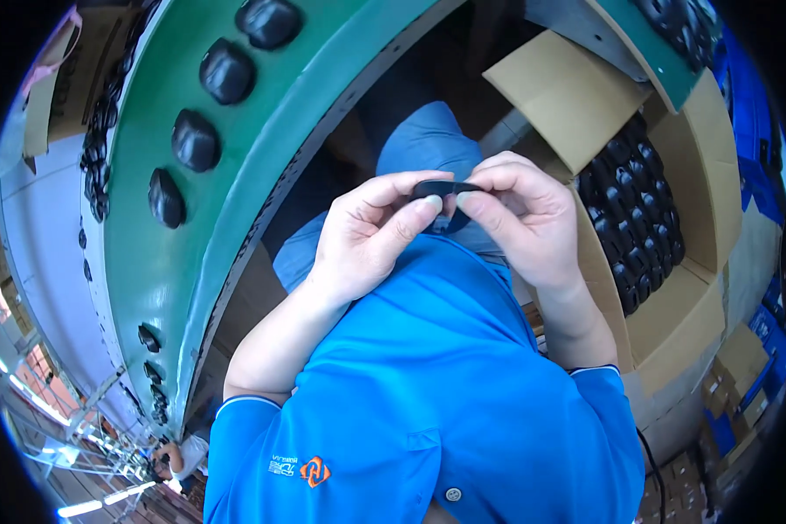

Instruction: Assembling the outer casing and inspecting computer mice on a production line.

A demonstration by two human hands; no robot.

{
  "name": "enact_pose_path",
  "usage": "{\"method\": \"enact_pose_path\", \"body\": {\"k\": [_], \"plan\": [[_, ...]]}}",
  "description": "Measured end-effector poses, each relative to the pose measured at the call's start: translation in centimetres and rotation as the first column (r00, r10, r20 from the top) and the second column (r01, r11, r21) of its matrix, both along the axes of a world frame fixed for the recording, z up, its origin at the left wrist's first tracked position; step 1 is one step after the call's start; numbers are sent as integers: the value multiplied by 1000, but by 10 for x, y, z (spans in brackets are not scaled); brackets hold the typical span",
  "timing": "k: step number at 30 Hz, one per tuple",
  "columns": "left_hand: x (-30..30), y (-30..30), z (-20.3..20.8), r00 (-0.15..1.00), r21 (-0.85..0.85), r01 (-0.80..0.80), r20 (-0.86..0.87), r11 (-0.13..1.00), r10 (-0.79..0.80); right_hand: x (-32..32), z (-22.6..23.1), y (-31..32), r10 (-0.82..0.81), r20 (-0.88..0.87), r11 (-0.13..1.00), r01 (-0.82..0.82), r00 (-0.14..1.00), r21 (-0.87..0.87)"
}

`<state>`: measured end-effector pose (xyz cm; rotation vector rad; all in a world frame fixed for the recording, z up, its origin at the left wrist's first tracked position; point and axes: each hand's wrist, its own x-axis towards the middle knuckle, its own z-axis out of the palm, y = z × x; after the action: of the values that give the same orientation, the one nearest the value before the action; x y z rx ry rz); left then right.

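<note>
Between my two hands, in front of my body, is a small black curved plastic piece [445,188], seen nearly edge-on. My left hand [367,231] pinches its left end between thumb and fingers. At the other end, the thumb and fingers of my right hand [533,214] close on it too. The fingertips cover much of the piece, so its exact kind cannot be made out. To my left, several black, rounded shells shaped like computer mice [195,140] lie spaced in a row on a green conveyor belt [279,118].
An open cardboard box [703,175] to my right holds rows of similar black parts [633,210]; its flap [568,96] sticks out toward my hands. More black parts [672,31] lie on a green surface at upper right. Another person [183,458] is far off at lower left.
</note>
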<state>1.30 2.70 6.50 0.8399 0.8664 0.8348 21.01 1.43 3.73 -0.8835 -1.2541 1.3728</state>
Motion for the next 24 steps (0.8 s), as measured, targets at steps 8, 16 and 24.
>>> {"method": "enact_pose_path", "body": {"k": [8,16,24], "plan": [[-39,-10,-14,991,89,-124,-29,988,127,-38,7,9,82,30,994,-80,996,-70],[-60,-27,-27,979,-4,-180,97,984,179,-59,11,1,106,266,983,-141,958,116],[-69,-30,-36,981,27,-157,120,987,153,-65,6,-2,137,183,991,-133,973,-33]]}}
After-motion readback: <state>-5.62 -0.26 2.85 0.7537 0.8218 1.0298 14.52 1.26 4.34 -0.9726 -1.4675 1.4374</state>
